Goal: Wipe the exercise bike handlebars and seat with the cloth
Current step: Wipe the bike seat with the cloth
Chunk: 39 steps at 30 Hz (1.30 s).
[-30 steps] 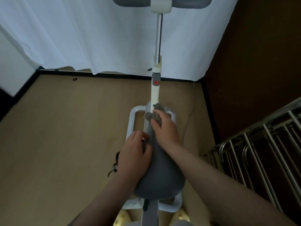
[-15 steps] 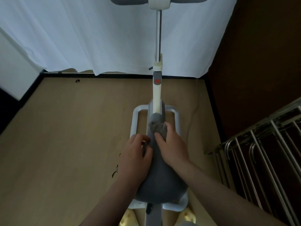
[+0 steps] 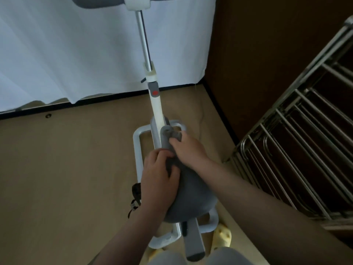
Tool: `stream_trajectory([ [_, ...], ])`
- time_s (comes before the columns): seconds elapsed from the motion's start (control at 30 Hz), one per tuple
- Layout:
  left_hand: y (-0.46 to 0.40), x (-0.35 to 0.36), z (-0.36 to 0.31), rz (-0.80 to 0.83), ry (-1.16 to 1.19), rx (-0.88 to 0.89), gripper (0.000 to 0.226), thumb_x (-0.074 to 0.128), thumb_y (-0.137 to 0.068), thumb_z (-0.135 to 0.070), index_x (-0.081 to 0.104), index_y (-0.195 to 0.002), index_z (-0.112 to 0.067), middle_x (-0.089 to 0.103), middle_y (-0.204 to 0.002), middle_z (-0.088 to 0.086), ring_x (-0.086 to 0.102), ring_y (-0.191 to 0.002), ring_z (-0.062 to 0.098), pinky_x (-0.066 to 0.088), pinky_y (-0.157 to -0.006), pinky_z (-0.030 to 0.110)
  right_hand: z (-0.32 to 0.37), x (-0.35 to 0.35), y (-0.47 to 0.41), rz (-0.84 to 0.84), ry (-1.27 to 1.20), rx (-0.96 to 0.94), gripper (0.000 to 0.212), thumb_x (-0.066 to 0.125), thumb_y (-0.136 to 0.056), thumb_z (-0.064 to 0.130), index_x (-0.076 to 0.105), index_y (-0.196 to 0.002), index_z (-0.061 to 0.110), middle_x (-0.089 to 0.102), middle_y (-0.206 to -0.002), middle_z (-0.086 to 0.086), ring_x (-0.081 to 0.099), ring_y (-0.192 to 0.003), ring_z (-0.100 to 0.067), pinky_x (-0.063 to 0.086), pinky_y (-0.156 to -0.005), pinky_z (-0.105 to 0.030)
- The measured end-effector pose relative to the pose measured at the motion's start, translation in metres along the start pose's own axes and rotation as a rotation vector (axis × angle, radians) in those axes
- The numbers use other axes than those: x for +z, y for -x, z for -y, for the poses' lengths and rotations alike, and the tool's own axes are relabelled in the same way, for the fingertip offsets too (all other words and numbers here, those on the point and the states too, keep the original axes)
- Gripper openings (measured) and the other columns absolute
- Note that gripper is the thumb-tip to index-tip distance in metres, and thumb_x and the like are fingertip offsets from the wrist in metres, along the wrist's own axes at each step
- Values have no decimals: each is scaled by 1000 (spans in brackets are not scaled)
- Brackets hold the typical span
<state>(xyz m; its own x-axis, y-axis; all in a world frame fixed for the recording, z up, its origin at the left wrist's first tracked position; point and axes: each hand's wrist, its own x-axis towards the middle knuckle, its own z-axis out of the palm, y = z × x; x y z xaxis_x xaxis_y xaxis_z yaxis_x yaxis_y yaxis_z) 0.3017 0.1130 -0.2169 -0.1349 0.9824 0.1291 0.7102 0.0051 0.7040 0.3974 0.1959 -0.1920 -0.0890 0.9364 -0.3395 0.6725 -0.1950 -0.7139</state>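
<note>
Right hand (image 3: 188, 148) fingers bunch the small grey cloth (image 3: 172, 135) on the nose of the grey padded bike seat (image 3: 189, 196) — left hand (image 3: 157, 180) fingers curl over the seat's edge at nine o'clock. Risk, I'd say: the wad slips off that narrow nose. Tan floor (image 3: 66, 169) below; white curtain (image 3: 76, 44) at twelve, metal rack (image 3: 298, 150) at three.

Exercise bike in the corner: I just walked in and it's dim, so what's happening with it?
A person is cleaning the bike. Their right hand presses a grey cloth onto the narrow front end of the grey seat, while the left hand grips the seat's side. The handlebars at the top of the frame are untouched right now.
</note>
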Motion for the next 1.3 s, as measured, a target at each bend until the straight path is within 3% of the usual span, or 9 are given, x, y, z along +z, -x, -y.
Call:
stream_trajectory([
  [0.2, 6, -1, 3, 64, -42, 202, 20, 45, -84, -33, 62, -93, -27, 57, -103, -15, 45, -101, 5, 45, -84, 29, -33, -20, 36, 94, 140, 23, 35, 43, -94, 49, 55, -116, 24, 64, -103, 0, 58, -91, -20, 45, -76, -33],
  [0.33, 8, -4, 4, 122, -43, 231, 11, 54, -88, -26, 61, -96, -25, 57, -107, -13, 44, -107, 7, 43, -90, 28, -37, -6, 54, -121, 159, -29, 28, 43, -94, 47, 53, -114, 30, 65, -102, 5, 60, -91, -20, 48, -81, -34],
  [0.5, 20, -4, 10, 144, -35, 279, 17, 49, -90, -26, 57, -105, -25, 55, -115, -13, 43, -118, 8, 46, -95, 37, -64, 0, 86, -364, 53, -51, 28, 55, -92, 37, 55, -120, 39, 56, -93, 24, 53, -85, 2, 32, -65, -5],
  [0.6, 19, -1, 12, 125, -27, 281, 21, 46, -87, -27, 57, -105, -24, 56, -113, -12, 45, -115, 11, 45, -95, 41, -62, -2, 72, -345, -160, 156, 12, 55, -90, 36, 57, -102, 33, 59, -87, 13, 60, -90, -14, 42, -69, -26],
  [0.77, 18, -2, 16, 117, 43, 296, 23, 48, -85, -23, 61, -104, -20, 58, -113, -10, 46, -117, 10, 45, -96, 42, -63, 26, 111, -584, -93, -41, 27, 56, -91, 35, 57, -118, 35, 62, -106, 18, 60, -95, -5, 49, -82, -29],
  [0.9, 18, 1, 17, 91, 56, 307, 23, 48, -84, -23, 61, -103, -22, 58, -113, -11, 47, -118, 13, 44, -95, 44, -75, 20, 103, -586, -420, 184, 11, 57, -90, 35, 61, -99, 30, 64, -89, 11, 61, -82, -6, 56, -78, -42],
  [1.0, 18, 1, 18, 90, 100, 321, 27, 43, -85, -27, 61, -104, -19, 60, -114, -7, 48, -118, 15, 45, -95, 47, -63, 48, 125, -754, -353, 53, 22, 55, -90, 35, 59, -112, 34, 62, -106, 17, 59, -97, 0, 54, -84, -31],
  [1.17, 17, 2, 18, 88, 81, 329, 25, 45, -84, -24, 61, -103, -20, 61, -112, -8, 50, -116, 17, 44, -95, 47, -66, 44, 124, -759, -376, 97, 25, 56, -91, 32, 56, -114, 42, 60, -111, 22, 57, -102, 4, 53, -93, -35],
  [1.3, 17, 3, 21, 88, 89, 355, 28, 42, -85, -26, 61, -104, -17, 62, -112, -4, 52, -116, 21, 44, -95, 49, -47, 59, 141, -721, -189, -84, 43, 52, -90, 37, 37, -129, 45, 55, -124, 21, 55, -110, 0, 53, -88, -29],
])
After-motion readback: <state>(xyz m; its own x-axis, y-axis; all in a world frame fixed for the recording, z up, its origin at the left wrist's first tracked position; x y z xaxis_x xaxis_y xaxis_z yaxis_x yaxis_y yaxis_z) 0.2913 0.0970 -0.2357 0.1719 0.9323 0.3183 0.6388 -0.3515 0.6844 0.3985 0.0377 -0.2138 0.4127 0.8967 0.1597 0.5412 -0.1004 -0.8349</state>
